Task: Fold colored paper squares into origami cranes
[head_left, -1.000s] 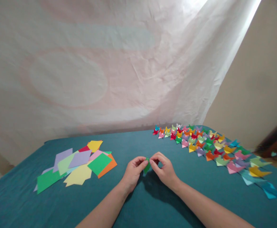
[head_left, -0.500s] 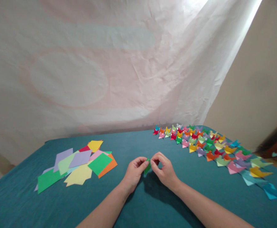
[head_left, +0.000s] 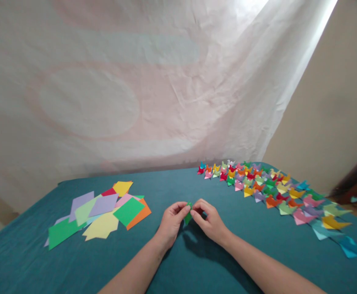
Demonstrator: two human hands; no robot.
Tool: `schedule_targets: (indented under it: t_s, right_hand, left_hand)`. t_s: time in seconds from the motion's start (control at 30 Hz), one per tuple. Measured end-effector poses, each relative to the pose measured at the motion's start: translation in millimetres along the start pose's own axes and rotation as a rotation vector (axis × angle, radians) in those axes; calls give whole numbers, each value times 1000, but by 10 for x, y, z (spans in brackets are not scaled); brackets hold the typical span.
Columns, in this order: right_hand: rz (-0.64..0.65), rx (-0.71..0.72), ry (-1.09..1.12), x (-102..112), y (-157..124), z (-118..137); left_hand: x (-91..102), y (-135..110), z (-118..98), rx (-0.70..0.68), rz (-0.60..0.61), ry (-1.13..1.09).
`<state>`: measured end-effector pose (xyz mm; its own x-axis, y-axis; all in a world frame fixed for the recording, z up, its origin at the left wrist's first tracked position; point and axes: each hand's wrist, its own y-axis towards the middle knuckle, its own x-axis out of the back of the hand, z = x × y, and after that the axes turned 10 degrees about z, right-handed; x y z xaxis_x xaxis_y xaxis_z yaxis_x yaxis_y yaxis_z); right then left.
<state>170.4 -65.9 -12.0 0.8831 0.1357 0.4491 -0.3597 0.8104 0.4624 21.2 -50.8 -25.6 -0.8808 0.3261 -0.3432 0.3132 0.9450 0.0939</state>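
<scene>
A small folded green paper piece (head_left: 188,216) is held just above the teal table (head_left: 172,183) at the centre. My left hand (head_left: 171,222) pinches its left side with thumb and fingers. My right hand (head_left: 208,220) pinches its right side, fingers curled close together. Most of the paper is hidden between the fingertips.
A loose pile of flat coloured paper sheets (head_left: 98,212) lies on the left of the table. Rows of several small folded paper figures (head_left: 267,188) in many colours run along the right side toward the near right edge. A white cloth backdrop (head_left: 135,81) hangs behind.
Both hands have shifted slightly left and closer together around the green paper; my right fingers have moved in toward the fold.
</scene>
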Motion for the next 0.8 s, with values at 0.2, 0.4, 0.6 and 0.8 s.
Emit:
schedule_targets:
  t_s: [0.2,0.4,0.6,0.8]
  right_hand:
    - [-26,-51,-44,-2,8,-43]
    - [5,-132,-29,25,9,-108]
    - [47,-189,70,43,5,-225]
    - [35,-212,67,28,1,-358]
  left_hand:
    - [4,-1,-25,26,-15,50]
    - [7,-6,-42,60,-79,153]
    - [54,-11,-40,58,-83,273]
    - [66,-37,-42,-43,-15,562]
